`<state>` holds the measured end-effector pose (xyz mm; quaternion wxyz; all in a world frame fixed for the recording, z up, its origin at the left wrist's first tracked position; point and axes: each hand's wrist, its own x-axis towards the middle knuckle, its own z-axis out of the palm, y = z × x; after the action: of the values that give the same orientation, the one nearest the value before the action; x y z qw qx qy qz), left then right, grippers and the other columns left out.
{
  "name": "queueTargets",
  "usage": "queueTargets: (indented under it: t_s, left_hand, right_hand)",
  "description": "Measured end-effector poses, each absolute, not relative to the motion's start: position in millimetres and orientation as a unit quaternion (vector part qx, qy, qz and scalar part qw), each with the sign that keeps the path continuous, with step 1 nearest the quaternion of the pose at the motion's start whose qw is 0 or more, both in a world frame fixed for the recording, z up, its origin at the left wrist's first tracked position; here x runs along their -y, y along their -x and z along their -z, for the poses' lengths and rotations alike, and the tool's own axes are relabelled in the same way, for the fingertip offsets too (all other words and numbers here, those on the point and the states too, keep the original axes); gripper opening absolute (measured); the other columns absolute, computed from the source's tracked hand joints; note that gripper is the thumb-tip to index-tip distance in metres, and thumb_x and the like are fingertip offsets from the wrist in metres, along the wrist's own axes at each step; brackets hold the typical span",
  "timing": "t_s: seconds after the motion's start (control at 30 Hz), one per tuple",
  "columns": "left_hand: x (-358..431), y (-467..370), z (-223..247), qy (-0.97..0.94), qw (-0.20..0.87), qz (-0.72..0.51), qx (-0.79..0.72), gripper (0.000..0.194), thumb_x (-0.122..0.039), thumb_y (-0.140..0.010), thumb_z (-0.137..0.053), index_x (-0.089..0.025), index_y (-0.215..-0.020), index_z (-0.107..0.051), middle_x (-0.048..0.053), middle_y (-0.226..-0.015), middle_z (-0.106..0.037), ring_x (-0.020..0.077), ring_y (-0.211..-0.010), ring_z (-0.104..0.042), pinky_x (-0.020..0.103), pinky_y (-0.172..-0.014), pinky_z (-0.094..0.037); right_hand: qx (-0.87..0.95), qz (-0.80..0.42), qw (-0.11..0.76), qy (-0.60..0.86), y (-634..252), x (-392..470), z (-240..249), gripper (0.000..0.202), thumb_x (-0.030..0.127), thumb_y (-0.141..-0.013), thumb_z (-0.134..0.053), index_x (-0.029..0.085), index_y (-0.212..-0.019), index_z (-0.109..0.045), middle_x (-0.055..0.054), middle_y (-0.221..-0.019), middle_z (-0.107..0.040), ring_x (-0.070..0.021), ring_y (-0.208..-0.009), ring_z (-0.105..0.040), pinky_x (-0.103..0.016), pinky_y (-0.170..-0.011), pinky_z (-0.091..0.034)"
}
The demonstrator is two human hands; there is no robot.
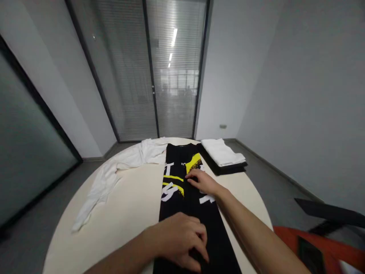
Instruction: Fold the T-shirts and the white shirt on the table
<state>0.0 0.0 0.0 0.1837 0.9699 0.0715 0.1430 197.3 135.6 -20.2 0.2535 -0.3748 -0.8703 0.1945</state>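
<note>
Black garment (182, 207), lower centre of frame. Right hand (202, 182) over it, centre, fingers slightly parted; left hand (182, 236), bottom centre, fingers half-curled, gap narrow.

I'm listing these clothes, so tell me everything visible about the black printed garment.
The black garment is soft-looking fabric with a yellow and white print: bold lettering, stripes and a speckled patch, cut off at the edges. It lies flat as a long, narrow strip on the pale table, apparently folded lengthwise, neckline at the far end, near end running out of view. The right hand appears to touch the print; the left hand is over the nearer part, contact unclear.
</note>
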Motion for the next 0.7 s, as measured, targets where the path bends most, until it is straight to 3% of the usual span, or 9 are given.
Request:
queueTargets:
  t_s: [0.27, 0.43, 0.7]
  left_hand:
    - [10.4, -10.6, 6.1, -0.969, 0.231, -0.078, -0.029, 0.006, -0.023, -0.08, -0.077, -0.02, -0.085, -0.075, -0.004, -0.08, -0.072, 0.0123, -0.075, -0.063, 0.025, -0.067, -0.045]
    - [13.0, -5.5, -3.1, -0.97, 0.239, -0.029, -0.043, 0.018, -0.009, -0.073, -0.075, -0.021, -0.087, -0.072, -0.004, -0.092, -0.075, 0.0143, -0.084, -0.066, 0.025, -0.059, -0.043]
    - [23.8, -4.8, 2.1, -0.976, 0.202, -0.076, -0.02, 0.008, -0.016, -0.086, -0.07, -0.021, -0.084, -0.064, -0.004, -0.091, -0.072, 0.0109, -0.082, -0.065, 0.025, -0.055, -0.04]
  right_hand:
    - [0.877, -0.182, 0.253, 0.367, -196.6, -134.5, 17.2, 0.014, 0.021, -0.09, -0.061, 0.02, -0.098, -0.073, -0.007, -0.098, -0.069, -0.0203, -0.094, -0.062, -0.035, -0.088, -0.046]
    - [0.882, -0.187, 0.253, 0.351, -198.5, -136.9, 18.5, 0.013, 0.024, -0.091, -0.062, 0.02, -0.095, -0.074, -0.007, -0.099, -0.069, -0.0208, -0.097, -0.061, -0.036, -0.091, -0.046]
    - [0.88, -0.182, 0.253, 0.358, -198.6, -135.6, 18.4, 0.013, 0.024, -0.09, -0.062, 0.021, -0.096, -0.074, -0.007, -0.099, -0.069, -0.0206, -0.097, -0.061, -0.036, -0.092, -0.045]
